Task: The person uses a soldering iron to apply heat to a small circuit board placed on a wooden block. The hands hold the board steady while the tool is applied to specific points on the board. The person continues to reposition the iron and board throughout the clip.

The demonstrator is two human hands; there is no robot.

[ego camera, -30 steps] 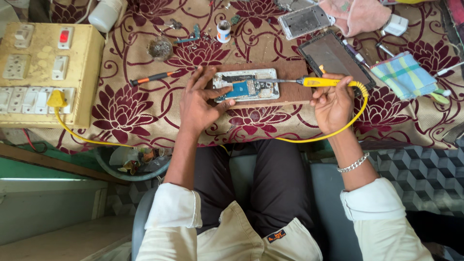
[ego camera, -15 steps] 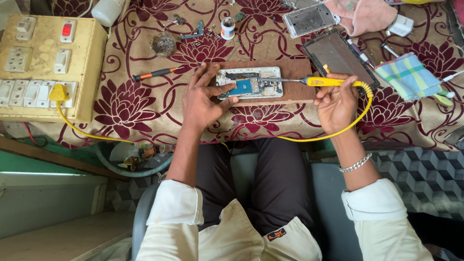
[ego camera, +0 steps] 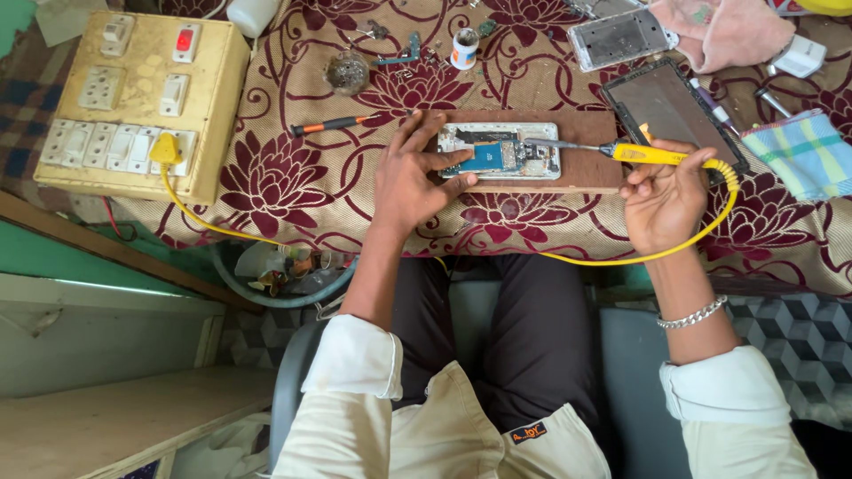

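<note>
Left hand (ego camera: 410,182) steadies opened phone (ego camera: 501,151) (right hand (ego camera: 664,197) grips soldering iron (ego camera: 652,154))

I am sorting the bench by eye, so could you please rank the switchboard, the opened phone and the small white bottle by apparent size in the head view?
1. Switchboard, largest.
2. Opened phone.
3. Small white bottle, smallest.

We are seeing a matt floral cloth (ego camera: 293,177) lying under a smooth wooden board (ego camera: 590,168). At three o'clock, glossy yellow plastic is covering the soldering iron (ego camera: 652,154), its metal tip shining.
</note>
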